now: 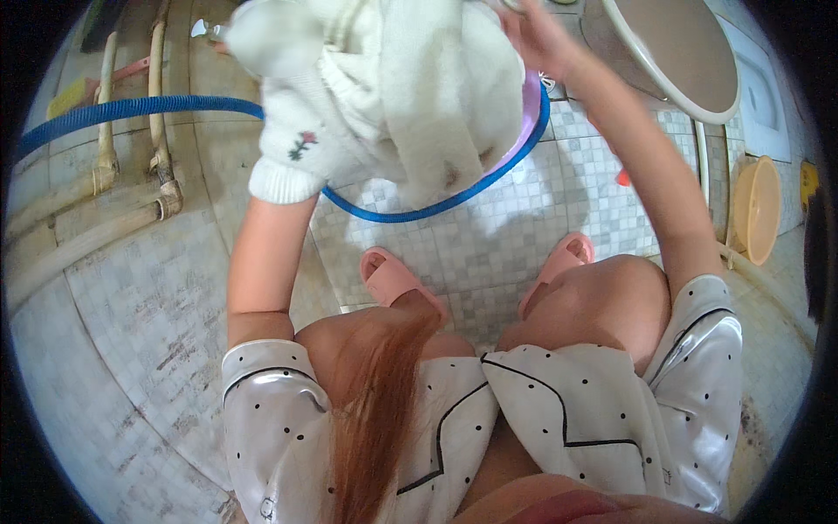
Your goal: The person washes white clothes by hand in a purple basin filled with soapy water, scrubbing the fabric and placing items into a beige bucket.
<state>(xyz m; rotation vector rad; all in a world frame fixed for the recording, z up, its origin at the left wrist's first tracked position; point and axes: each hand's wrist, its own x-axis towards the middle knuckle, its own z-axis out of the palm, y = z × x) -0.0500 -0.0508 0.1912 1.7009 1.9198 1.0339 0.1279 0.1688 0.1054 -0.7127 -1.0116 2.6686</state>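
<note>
At the left I see pipes (105, 166) along the tiled wall and a blue hose (131, 108) that runs toward the middle. My left hand is hidden under the white sweater (384, 96), so I cannot tell its state; the arm goes up into the cloth. The sweater hangs over a purple basin (529, 105) with a blue rim. My right hand (537, 35) seems closed on the sweater's upper edge, though the top border cuts it. An orange bowl (756, 210) stands far right.
</note>
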